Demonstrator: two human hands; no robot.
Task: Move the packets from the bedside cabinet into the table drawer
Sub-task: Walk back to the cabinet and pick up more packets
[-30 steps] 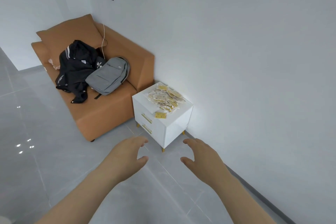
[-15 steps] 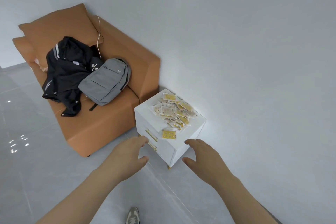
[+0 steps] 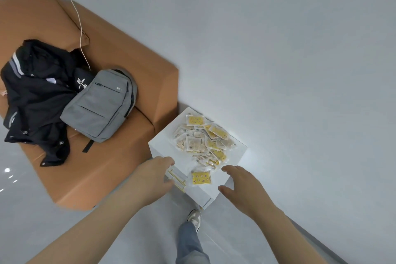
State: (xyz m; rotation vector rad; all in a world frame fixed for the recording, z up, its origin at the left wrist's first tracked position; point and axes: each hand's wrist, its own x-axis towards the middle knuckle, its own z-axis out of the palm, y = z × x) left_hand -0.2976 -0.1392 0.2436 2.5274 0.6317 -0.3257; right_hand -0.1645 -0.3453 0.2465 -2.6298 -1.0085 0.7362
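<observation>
Yellow, that lone packet [image 3: 200, 177]. Where does it lie from the hands in the head view? (first speaker)

Between them, on the near edge of the white bedside cabinet [image 3: 164, 146]. It lies flat, with its long side running across from one hand toward the other. (second speaker)

And the rest? (first)

The pile of packets [image 3: 200, 139] is heaped further back on the same top, toward the wall and beyond both sets of fingertips. None has left the cabinet yet. (second)

Which hand is nearer? (first)

There is little in it. The right hand [image 3: 242, 186] hangs over the cabinet's near right corner, thumb and forefinger apart and turned toward the lone packet. I judge it a shade closer. The left hand [image 3: 154, 178] hovers at the front left, in front of the gold drawer handles [image 3: 175, 179]. (second)

Is either holding anything? (first)

No. Both are palm down with the fingers loosely curved and spread, touching nothing that I can see. (second)

So what does the next move call for? (first)

My guess is a short reach forward and inward. The right hand could pinch the lone packet by its near long edge, or both could go past it and scoop the pile from either side. Loose, slippery sachets may spill off the edge. (second)

And the table drawer? (first)

It is not in this view. Left of the cabinet there is only an orange sofa [image 3: 120, 156], which carries a grey backpack [image 3: 100, 105] and a black jacket [image 3: 36, 96]. (second)
</observation>
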